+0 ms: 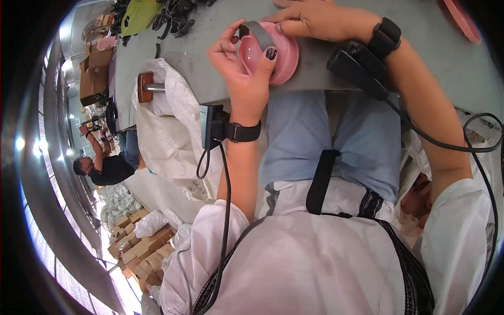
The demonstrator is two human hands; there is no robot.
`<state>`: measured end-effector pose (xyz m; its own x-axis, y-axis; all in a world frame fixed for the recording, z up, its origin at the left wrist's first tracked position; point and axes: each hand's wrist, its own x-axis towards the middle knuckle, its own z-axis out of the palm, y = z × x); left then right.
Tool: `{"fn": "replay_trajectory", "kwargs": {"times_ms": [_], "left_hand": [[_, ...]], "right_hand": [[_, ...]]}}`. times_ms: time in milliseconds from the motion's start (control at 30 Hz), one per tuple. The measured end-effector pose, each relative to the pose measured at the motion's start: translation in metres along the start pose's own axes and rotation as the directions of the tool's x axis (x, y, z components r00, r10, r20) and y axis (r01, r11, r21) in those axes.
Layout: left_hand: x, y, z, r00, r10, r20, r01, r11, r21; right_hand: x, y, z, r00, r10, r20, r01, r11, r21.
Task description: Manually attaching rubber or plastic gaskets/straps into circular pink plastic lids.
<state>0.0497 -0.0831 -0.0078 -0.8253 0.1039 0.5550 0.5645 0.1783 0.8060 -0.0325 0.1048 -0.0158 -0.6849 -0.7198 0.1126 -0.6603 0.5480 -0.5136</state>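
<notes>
Near the table's front edge, my left hand grips a round pink plastic piece with a shallow bowl shape and a wide rim. Its thumb presses on the near face, while the other fingers curl round the left side. A grey band arches across the piece. My right hand reaches in from the right, its bent fingers against the piece's far right rim. Part of that hand is cut off by the upper picture edge.
A grey table spans the top. Black straps and a yellow-green shell lie far left, another pink piece far right. A white sack hangs beside the table. Cables trail from both wrists. A person works beyond stacked cartons.
</notes>
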Motion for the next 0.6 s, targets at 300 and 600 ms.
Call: {"fn": "replay_trajectory", "kwargs": {"times_ms": [300, 600], "left_hand": [[-0.011, 0.005, -0.026, 0.956, -0.181, -0.23, 0.128, 0.965, -0.227], [0.036, 0.039, -0.008, 0.992, -0.064, 0.105, -0.02, 0.76, 0.65]], "right_hand": [[-0.003, 0.0, 0.003, 0.968, -0.168, -0.187, 0.104, 0.945, -0.311], [-0.015, -0.013, -0.004, 0.992, 0.016, -0.129, -0.042, 0.98, -0.195]]}}
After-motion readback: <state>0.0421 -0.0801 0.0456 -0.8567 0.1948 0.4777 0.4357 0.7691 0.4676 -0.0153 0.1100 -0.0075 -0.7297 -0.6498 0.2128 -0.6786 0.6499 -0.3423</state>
